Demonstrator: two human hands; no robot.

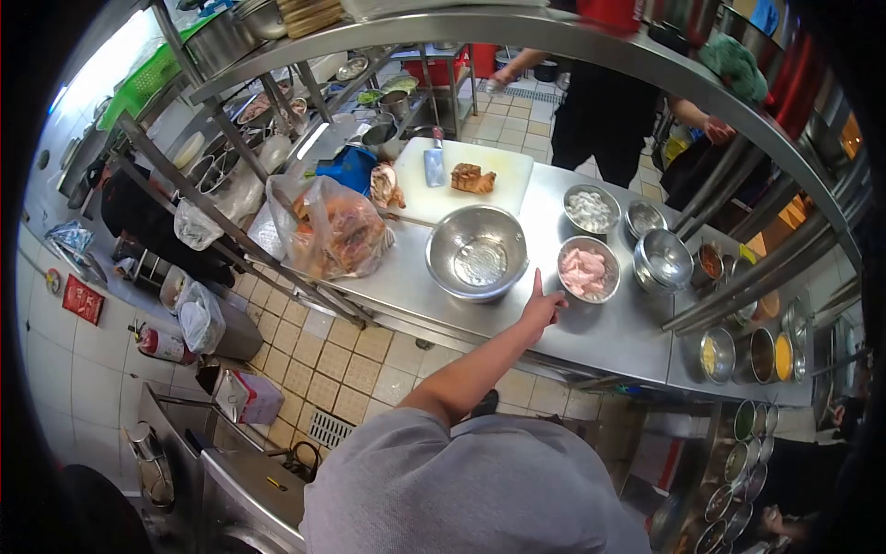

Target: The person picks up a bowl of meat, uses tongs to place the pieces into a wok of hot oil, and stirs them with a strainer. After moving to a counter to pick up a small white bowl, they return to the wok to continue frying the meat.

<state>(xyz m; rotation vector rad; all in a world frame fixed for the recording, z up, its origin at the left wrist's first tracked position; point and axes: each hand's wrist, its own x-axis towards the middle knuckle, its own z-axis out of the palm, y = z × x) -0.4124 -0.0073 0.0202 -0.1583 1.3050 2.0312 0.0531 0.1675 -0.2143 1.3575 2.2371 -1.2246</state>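
Left hand [543, 309]: hovering just right of the large bowl, extending its index finger, gripping nothing; seemingly pointing, any grasp calling for opening the curled fingers.
Large bowl [466, 238]: standing on the desk [618, 332].
Pink meat [583, 272]: filling a small bowl [610, 284] right of the large bowl.
Chopping board [512, 171]: lying beyond.

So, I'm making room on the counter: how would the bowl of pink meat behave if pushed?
The bowl would probably stay stiff, being metal, and likely slide on the smooth counter. The soft-looking meat, heaped loosely, might shift inside.
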